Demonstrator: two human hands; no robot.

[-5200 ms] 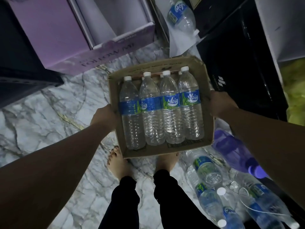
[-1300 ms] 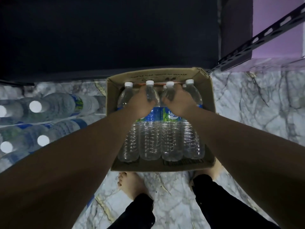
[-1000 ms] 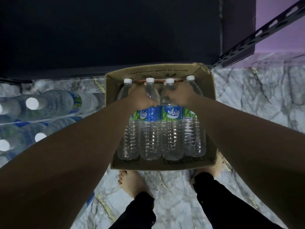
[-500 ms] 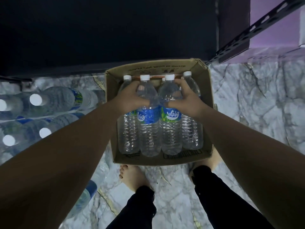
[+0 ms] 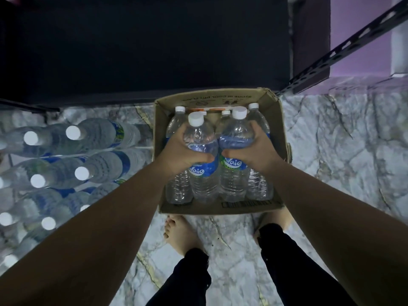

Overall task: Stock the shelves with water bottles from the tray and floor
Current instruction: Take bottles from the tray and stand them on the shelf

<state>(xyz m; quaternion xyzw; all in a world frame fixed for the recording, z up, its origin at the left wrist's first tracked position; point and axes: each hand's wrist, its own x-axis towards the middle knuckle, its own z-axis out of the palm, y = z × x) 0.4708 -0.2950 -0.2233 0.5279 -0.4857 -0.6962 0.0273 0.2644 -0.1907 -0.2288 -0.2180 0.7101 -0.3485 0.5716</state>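
Nearest are the person's bare feet (image 5: 180,234) on the marbled floor (image 5: 344,151), dark trouser legs below them. Just beyond the toes sits an open cardboard tray (image 5: 279,138) on the floor, its near wall printed with a barcode.

Both arms reach down into it. The left hand (image 5: 180,152) is wrapped round the shoulder of one water bottle (image 5: 202,173), thumb across its front above the blue label. The right hand (image 5: 257,151) curls the same way round the neighbouring bottle (image 5: 235,173). These two white-capped bottles stand side by side, touching, their caps higher than the others in the tray. Whether their bases are clear of the tray bottom I cannot tell.

Either side of them stands another upright bottle, one at the left wall (image 5: 177,186) and one at the right wall (image 5: 258,186). A further cap (image 5: 225,112) shows behind, by the far wall.

To the left, many bottles lie stacked on their sides (image 5: 72,162), white caps facing out.

Beyond the tray is a dark shelf surface (image 5: 143,45), and at far right a perforated metal rail (image 5: 344,47) slants up past a purple box (image 5: 357,40).
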